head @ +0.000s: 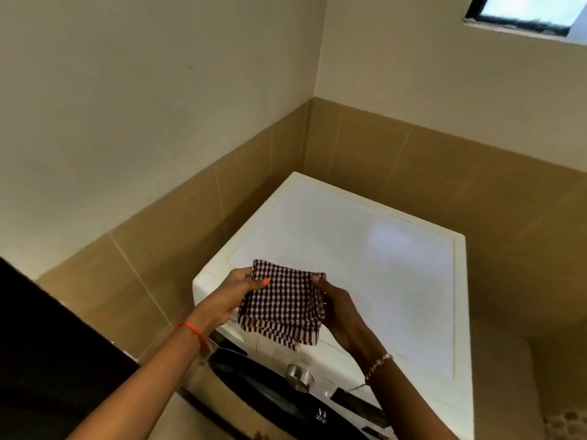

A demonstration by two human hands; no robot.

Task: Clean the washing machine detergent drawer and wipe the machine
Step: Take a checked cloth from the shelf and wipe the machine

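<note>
Two tiled walls meet behind the white washer, window high right. Left hand pinches the folded checked cloth's left edge, right hand grips its right; washer top lies beyond the fingers, dial below them.

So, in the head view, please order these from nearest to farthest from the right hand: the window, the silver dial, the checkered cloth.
1. checkered cloth: the right hand itself grips its right edge.
2. silver dial: below the hand in the picture, nearer the person.
3. window: high on the far wall, at the top right.
</note>
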